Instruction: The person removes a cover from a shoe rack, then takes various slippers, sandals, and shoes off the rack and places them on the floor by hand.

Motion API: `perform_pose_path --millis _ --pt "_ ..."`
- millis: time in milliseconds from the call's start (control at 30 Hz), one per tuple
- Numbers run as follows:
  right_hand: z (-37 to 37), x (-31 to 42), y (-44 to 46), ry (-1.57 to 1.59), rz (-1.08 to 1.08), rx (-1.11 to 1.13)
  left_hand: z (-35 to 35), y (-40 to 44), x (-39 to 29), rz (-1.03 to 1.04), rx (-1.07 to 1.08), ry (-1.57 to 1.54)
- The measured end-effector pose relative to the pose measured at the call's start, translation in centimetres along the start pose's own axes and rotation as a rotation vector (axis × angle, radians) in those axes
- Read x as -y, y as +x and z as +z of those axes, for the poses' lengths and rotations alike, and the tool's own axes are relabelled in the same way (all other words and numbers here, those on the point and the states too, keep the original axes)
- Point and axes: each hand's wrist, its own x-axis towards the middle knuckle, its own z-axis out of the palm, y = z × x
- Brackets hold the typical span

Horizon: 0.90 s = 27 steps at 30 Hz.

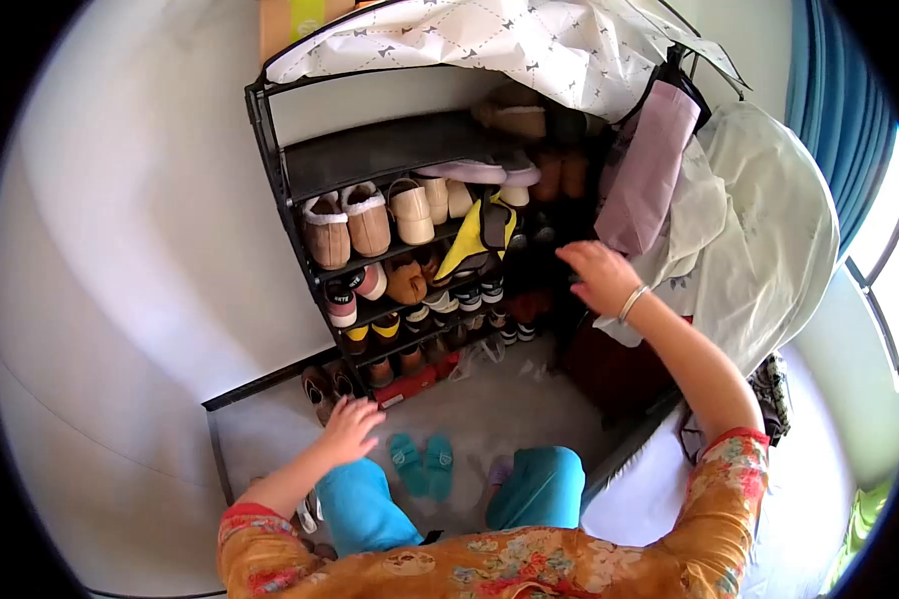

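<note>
My left hand hovers over my left knee, fingers apart and nothing in them. Beyond it, a pair of dark brown shoes stands on the floor beside the rack. My right hand, with a bangle on its wrist, reaches forward with loosely spread fingers and holds nothing. It is nearest a lilac cloth bag hanging at the rack's right side and a pale fabric cover. Left of that hand, a yellow and grey cloth piece drapes over the shelves of a black shoe rack.
Fur-lined slippers and cream clogs sit on a middle shelf, with several shoes below. A red box lies at the rack's foot. Teal slippers are on the floor between my knees. A bed is at right, a wall at left.
</note>
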Motion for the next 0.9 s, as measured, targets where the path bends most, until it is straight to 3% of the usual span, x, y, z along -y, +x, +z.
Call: perform_pose_path --millis 167,233,367,433,500,567,633,767,833,900 --pt "-0.1 -6.1 7.0 -0.062 0.127 -0.169 2.7 -5.6 -0.4 -0.096 0.103 -0.06" --pt "0.0 -8.2 10.0 -0.063 0.151 -0.28 2.6 -5.8 -0.3 -0.201 0.039 -0.164" --pt "-1.0 -11.1 15.7 0.031 0.077 -0.457 2.0 -5.7 0.4 -0.214 -0.007 -0.197" --pt "-1.5 -12.8 18.4 0.124 0.158 -0.496 2.2 -5.5 1.1 -0.217 -0.019 -0.201" --pt "-2.0 -15.6 20.8 0.022 0.363 -0.471 2.1 -5.5 1.4 -0.224 -0.025 -0.209" --pt "-2.8 -17.3 21.9 -0.074 0.272 -0.687 1.8 -5.2 1.5 -0.245 -0.034 -0.242" --pt "-4.3 -17.6 22.6 0.169 0.46 -0.609 1.6 -5.1 1.8 -0.249 -0.037 -0.257" --pt "-2.9 -19.6 24.3 0.008 0.404 -0.536 1.6 -5.2 2.4 -0.245 -0.041 -0.279" --pt "-2.1 -19.0 25.6 -0.037 0.277 -0.596 1.9 -5.5 2.8 -0.242 -0.048 -0.271" --pt "-2.2 -16.6 26.2 -0.273 0.327 -0.445 1.9 -5.5 3.1 -0.243 -0.054 -0.26"
